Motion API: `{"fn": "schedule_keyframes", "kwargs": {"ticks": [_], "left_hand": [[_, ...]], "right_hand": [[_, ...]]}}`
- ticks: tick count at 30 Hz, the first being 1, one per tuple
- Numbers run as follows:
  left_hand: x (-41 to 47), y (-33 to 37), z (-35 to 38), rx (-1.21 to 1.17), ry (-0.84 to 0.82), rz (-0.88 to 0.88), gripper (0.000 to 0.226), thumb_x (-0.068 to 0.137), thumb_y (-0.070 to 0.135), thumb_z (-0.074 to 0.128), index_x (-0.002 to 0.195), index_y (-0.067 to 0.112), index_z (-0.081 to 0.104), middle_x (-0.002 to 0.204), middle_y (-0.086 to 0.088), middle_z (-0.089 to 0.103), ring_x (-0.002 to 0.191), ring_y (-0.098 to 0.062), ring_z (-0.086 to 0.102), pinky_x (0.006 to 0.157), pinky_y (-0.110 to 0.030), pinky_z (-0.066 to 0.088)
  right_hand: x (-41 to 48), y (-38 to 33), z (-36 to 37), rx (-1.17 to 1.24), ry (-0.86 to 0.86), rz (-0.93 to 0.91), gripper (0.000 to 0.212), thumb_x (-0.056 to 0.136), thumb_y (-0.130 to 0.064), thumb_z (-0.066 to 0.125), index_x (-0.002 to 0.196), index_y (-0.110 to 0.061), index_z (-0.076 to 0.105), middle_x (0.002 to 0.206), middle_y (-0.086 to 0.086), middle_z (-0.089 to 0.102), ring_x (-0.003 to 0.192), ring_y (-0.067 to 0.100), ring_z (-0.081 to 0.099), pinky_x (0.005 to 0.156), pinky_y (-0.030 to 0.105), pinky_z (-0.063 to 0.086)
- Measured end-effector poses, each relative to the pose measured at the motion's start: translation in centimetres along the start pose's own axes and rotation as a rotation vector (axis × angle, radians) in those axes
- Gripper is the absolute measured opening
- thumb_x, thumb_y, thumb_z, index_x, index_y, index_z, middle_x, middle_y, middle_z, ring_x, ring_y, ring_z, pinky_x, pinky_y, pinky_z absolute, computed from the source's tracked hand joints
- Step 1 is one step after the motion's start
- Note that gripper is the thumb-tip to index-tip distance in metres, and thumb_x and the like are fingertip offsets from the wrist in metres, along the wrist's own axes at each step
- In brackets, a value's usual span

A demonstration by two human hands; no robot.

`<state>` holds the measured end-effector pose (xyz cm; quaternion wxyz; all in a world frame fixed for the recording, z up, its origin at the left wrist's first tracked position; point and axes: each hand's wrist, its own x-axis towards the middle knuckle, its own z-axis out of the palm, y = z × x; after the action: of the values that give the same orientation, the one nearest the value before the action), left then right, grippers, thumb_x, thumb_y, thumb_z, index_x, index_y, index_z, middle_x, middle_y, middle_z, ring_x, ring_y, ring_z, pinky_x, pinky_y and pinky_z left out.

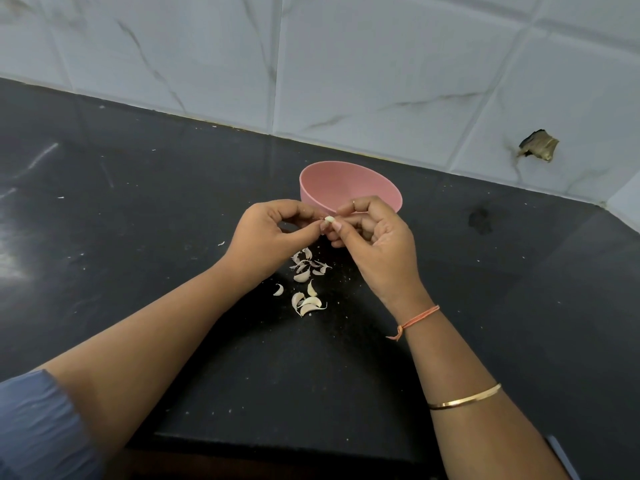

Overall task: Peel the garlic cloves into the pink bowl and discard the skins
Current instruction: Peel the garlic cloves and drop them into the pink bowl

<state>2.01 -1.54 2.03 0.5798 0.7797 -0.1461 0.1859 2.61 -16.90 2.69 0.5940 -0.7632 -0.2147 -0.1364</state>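
A pink bowl stands on the black counter, just behind my hands; its visible inside looks bare. My left hand and my right hand meet in front of the bowl, fingertips pinching one small pale garlic clove between them. Below my hands, several garlic cloves and skins lie scattered on the counter; I cannot tell cloves from skins in every case.
The black stone counter carries small white flecks. A tiled wall runs behind the bowl, with a broken hole at the right. The counter's front edge is near my forearms.
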Motion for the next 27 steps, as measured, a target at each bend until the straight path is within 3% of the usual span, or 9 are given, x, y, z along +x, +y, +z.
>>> {"fn": "schedule_keyframes", "kwargs": {"ticks": [5,10,13,16,21,27], "left_hand": [[0.1,-0.1,0.0,0.035,0.005,-0.003,0.026,0.081,0.01,0.07,0.081,0.035,0.068,0.074,0.024,0.069,0.076,-0.004,0.067,0.073,-0.02,0.055],[0.2,-0.3,0.1,0.073,0.042,-0.028,0.021,0.081,0.01,0.069,0.078,0.031,0.068,0.074,0.016,0.069,0.072,-0.001,0.064,0.07,-0.015,0.052],[0.5,-0.8,0.1,0.117,0.108,-0.087,0.013,0.082,0.015,0.069,0.078,0.027,0.07,0.076,0.01,0.07,0.071,-0.005,0.063,0.068,-0.013,0.05],[0.7,-1.2,-0.1,0.162,0.188,-0.16,0.013,0.082,0.022,0.068,0.074,0.033,0.068,0.071,0.013,0.068,0.066,0.002,0.06,0.064,-0.014,0.049],[0.8,-1.3,-0.2,0.186,0.221,-0.206,0.007,0.082,0.034,0.068,0.075,0.031,0.067,0.071,0.015,0.066,0.064,0.003,0.057,0.064,-0.016,0.046],[0.8,-1.4,-0.3,0.233,0.173,-0.206,0.007,0.078,0.034,0.072,0.075,0.029,0.067,0.072,0.015,0.066,0.069,-0.001,0.061,0.065,-0.016,0.049]], "right_hand": [[0.0,0.1,0.0,-0.043,0.009,-0.001,0.016,0.087,-0.001,0.06,0.09,-0.017,0.057,0.08,0.001,0.071,0.072,0.012,0.069,0.07,0.026,0.057],[-0.1,0.0,0.1,-0.058,0.04,-0.014,0.019,0.087,-0.002,0.06,0.09,-0.02,0.059,0.08,-0.001,0.071,0.074,0.012,0.07,0.071,0.026,0.057],[0.1,0.1,0.0,-0.099,0.124,-0.067,0.02,0.086,-0.003,0.062,0.096,-0.019,0.064,0.083,-0.007,0.069,0.078,0.008,0.067,0.074,0.024,0.056],[0.6,0.4,-0.4,-0.253,0.266,-0.191,0.014,0.086,-0.005,0.063,0.098,-0.011,0.067,0.088,-0.01,0.066,0.081,0.003,0.063,0.073,0.017,0.053],[1.8,1.6,-1.1,-0.604,0.358,-0.309,0.012,0.087,-0.009,0.06,0.094,-0.006,0.069,0.089,0.004,0.068,0.081,0.019,0.062,0.071,0.038,0.055],[1.9,2.1,-1.0,-0.835,0.306,-0.335,0.024,0.083,-0.004,0.058,0.102,-0.008,0.071,0.087,0.008,0.065,0.086,0.028,0.058,0.077,0.041,0.048]]}}
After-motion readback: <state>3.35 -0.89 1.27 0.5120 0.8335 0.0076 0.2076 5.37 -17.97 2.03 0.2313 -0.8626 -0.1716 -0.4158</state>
